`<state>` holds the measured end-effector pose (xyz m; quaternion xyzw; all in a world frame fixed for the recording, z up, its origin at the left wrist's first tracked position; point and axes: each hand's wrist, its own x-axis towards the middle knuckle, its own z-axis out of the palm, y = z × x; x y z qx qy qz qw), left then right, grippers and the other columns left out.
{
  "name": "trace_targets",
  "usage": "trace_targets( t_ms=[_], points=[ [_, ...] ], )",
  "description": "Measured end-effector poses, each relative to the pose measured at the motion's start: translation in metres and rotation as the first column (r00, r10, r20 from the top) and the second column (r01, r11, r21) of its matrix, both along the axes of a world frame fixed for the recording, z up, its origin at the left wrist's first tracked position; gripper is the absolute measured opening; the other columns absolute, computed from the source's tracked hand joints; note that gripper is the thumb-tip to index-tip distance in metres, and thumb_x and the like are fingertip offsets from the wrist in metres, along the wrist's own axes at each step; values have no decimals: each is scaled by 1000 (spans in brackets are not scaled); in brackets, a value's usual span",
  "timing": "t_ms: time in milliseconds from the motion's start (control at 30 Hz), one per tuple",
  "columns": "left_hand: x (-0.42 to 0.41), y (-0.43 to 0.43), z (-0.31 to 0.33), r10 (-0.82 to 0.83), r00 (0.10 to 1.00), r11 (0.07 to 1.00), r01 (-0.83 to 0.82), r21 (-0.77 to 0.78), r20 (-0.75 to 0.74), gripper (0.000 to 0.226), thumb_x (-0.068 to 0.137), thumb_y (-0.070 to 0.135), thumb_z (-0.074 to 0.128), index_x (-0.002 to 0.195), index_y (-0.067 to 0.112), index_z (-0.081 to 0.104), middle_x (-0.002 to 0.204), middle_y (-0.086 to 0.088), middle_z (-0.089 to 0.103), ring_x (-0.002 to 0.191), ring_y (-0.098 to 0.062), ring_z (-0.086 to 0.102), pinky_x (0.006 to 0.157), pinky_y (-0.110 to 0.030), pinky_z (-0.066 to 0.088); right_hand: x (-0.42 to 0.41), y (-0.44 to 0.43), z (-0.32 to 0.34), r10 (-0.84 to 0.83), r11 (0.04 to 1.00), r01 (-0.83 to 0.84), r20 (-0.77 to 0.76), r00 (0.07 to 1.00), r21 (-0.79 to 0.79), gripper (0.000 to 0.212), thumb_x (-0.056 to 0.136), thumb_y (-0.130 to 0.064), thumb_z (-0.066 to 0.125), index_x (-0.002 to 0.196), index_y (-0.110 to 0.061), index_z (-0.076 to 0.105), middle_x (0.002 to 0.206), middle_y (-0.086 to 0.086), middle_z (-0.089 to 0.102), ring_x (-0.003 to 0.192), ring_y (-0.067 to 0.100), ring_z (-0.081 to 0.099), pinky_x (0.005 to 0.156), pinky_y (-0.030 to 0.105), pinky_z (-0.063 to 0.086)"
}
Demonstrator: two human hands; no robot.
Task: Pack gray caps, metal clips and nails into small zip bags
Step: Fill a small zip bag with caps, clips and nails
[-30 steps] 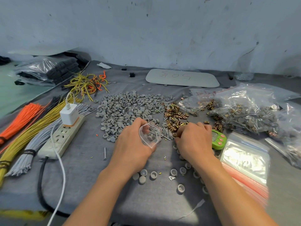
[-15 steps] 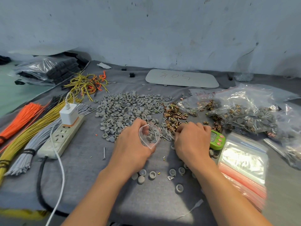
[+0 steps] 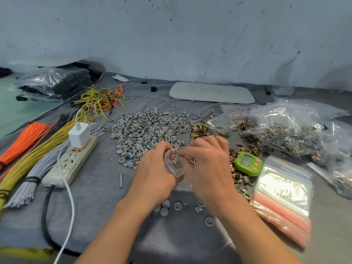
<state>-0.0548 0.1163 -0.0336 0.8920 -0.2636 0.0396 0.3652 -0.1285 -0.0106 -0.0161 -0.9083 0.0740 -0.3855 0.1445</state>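
Forearms reached up from the bottom edge across the gray cloth [image 3: 95, 202] that covered the table. Nearest the person, a few loose caps [image 3: 166, 206] lay scattered beneath the wrists. Just beyond them the left hand [image 3: 152, 172] gripped a small zip bag [image 3: 174, 165], with fingers and thumb curled round the clear plastic and the bag's mouth turned toward the right hand [image 3: 207, 168]. The right hand's fingers were curled, pinching a few nails [image 3: 191, 160] at that mouth. The bag's contents were too blurred to make out.

To the right lay a stack of empty zip bags [image 3: 282, 197], with a green timer [image 3: 247, 163] just beside its far corner. A single nail [image 3: 120, 181] lay left of the left hand, and a power strip [image 3: 70, 162] with a white charger [image 3: 79, 135] plugged into it sat further left, beside bundles of orange, yellow and gray wires [image 3: 34, 155].

Beyond the hands spread a heap of caps [image 3: 150, 130], with metal clips [image 3: 200, 128] touching its right edge. Large clear bags [image 3: 285, 134] of mixed parts filled the right side. Farther back, a white board [image 3: 211, 92] lay flat near the foot of the scuffed wall [image 3: 190, 35].
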Motion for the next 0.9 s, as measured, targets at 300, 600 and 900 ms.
trace_targets(
  t_ms=[300,600,900],
  points=[
    [2,7,3,29,1000,999,-30,-35,-10,50,68,44,88,100,41,49,95,23,63,84,9,53,65,-9,35,14,-43,-15,-339,926,377,-497,799,-25,22,92,-51,66,95,-32,79,102,-5,71,110,24,53,100,40,28],
    [-1,6,5,17,1000,1000,-18,-25,-14,50,70,42,88,102,40,50,98,20,64,88,0,57,68,-17,39,25,-35,-28,-436,881,466,-519,735,-81,26,93,-45,61,86,-25,75,95,-2,71,103,24,61,97,40,33],
    [-2,6,4,8,1000,1000,-8,-5,-29,47,70,40,87,98,38,50,98,20,64,89,-1,58,67,-10,35,26,-38,-29,-443,866,499,-512,736,-32,21,91,-45,64,91,-28,77,95,-4,72,103,22,61,98,40,33]
  ],
)
